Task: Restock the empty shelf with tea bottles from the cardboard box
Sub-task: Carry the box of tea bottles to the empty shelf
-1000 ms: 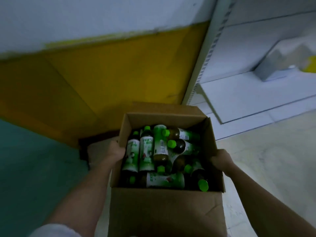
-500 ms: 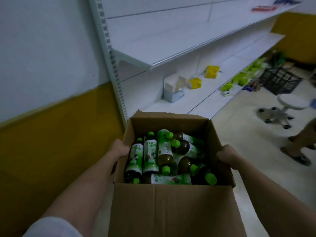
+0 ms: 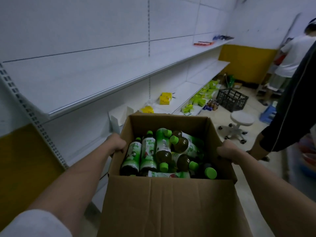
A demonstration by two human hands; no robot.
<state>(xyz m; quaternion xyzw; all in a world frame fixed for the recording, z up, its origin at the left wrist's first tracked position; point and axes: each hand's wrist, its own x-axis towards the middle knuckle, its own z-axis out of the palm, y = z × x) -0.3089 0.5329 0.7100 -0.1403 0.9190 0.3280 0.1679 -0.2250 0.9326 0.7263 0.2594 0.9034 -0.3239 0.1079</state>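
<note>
The left hand (image 3: 116, 144) and right hand (image 3: 228, 152) each grip a side of the box (image 3: 171, 202) of bottles (image 3: 164, 149), so the carrying step is in hand; next, I think, set it down near the shelf (image 3: 95, 82) on the left.

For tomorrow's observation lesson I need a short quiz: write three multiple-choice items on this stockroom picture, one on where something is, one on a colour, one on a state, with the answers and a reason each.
1. Where is the black crate?
A. on the floor by the far end of the shelving
B. on the upper shelf
C. inside the cardboard box

2. What colour are the caps of the tea bottles?
A. red
B. green
C. white

3. How is the cardboard box held?
A. by one hand underneath
B. it rests on the stool
C. left hand and right hand grip opposite walls

Answers: 1 A, it stands on the floor; 2 B, every visible cap is bright green; 3 C, one hand clasps each side.
</note>
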